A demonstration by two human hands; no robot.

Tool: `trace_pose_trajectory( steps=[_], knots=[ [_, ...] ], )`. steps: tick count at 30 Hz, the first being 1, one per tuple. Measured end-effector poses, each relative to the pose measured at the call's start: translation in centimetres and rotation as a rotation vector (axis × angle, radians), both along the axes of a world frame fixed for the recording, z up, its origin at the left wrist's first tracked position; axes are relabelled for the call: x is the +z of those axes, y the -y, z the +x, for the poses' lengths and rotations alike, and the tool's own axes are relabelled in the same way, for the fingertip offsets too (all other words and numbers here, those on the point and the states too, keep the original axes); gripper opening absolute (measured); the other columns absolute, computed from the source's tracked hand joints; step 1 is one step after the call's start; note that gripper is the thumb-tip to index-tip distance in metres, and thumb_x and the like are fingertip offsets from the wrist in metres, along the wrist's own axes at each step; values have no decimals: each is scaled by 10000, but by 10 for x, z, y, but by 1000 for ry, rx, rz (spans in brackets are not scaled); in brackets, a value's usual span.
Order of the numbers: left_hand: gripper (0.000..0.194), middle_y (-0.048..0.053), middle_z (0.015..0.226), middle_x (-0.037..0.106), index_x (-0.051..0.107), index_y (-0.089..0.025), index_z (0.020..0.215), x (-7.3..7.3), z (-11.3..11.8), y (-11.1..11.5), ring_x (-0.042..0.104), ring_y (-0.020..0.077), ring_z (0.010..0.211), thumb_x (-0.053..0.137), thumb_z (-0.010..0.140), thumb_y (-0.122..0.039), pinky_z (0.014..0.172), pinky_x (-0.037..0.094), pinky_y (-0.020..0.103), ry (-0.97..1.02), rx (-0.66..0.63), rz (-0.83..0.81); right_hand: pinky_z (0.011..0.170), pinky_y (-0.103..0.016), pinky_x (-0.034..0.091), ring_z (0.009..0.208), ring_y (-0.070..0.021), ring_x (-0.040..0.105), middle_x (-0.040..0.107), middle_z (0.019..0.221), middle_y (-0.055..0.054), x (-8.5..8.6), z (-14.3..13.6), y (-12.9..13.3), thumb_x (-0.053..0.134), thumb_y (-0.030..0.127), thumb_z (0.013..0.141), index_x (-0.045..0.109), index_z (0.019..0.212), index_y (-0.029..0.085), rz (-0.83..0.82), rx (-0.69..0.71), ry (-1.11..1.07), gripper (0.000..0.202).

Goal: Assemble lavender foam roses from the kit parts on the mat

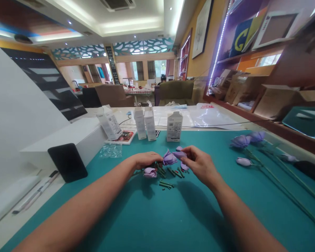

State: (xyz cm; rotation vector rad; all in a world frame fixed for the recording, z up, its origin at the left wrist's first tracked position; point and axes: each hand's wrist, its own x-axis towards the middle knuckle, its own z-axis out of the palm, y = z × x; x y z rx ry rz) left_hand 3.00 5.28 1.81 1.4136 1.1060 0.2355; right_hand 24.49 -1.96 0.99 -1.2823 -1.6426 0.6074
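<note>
The person's left hand (pixel 148 160) is bent around the base of a purple flower (pixel 170 158) above the middle of a green mat (pixel 152 220), its fingers closed on it, though the exact grip is partly hidden by the back of the hand. The right hand (pixel 199 162) faces it from the other side, thumb and forefinger drawn narrow on a purple petal (pixel 180 154) that meets or overlaps the flower's right edge; whether it is attached cannot be told. A paler bud (pixel 150 172) hangs or lies just below the left hand. Short cut stems (pixel 166 184) are scattered on the mat beneath the hands. Beyond them stand a white carton (pixel 174 126) and two narrow boxes (pixel 145 123). Long-stemmed flowers (pixel 240 141) lie at the right, well apart from the hands, while a black tablet (pixel 67 162) leans against a white box (pixel 68 140) at the left.
</note>
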Motion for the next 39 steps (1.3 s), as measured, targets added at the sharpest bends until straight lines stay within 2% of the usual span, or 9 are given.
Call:
trace_pose_trajectory(
  steps=[2,5,7,10,13,17,21,39],
  knots=[
    [186,-28,704,605,621,-170,686,-1,2,0,519,104,596,661,670,-351,566,418,214,-10,4,6,533,-260,412,579,-145,533,624,662,5,2,-2,3,597,377,795,653,897,214,-2,11,25,200],
    [171,-35,714,594,613,-180,716,-2,3,0,515,107,603,647,671,-342,565,420,215,-20,15,15,562,-270,424,612,-151,550,670,781,-26,2,-5,4,570,385,811,672,961,230,44,14,54,239],
    [171,-34,710,583,605,-181,728,-1,4,1,507,109,601,631,674,-341,550,412,216,-25,15,19,574,-274,422,612,-153,551,671,770,-20,2,-7,4,576,383,799,667,977,236,35,-15,73,249],
    [168,-31,705,569,588,-176,720,-1,5,1,496,110,602,610,680,-338,543,409,215,-26,3,30,545,-263,400,566,-150,543,632,634,12,2,-13,6,598,388,769,629,833,230,-28,-57,87,174],
    [155,-32,714,556,581,-176,720,-3,6,0,495,113,616,594,689,-327,544,412,215,-24,-22,44,548,-259,395,566,-152,560,650,630,7,4,-18,8,601,355,757,581,725,231,-25,-70,121,129],
    [149,-33,730,538,588,-175,721,-9,7,-4,487,115,642,583,701,-323,553,409,213,-28,-66,70,581,-258,390,629,-162,592,688,711,-12,2,-23,7,580,278,755,614,751,226,31,-110,225,62],
    [140,-33,730,527,575,-176,721,-13,7,-7,474,112,632,572,706,-314,541,390,209,-48,-82,92,598,-259,391,657,-163,600,698,751,-20,-3,-25,5,547,272,777,642,799,218,37,-126,273,111],
    [178,-32,726,507,536,-187,771,-13,14,-1,483,121,636,541,691,-347,561,421,214,-94,-117,126,580,-256,368,601,-154,578,667,669,-7,-14,-28,0,531,235,731,573,700,224,46,-186,293,54]
  ],
)
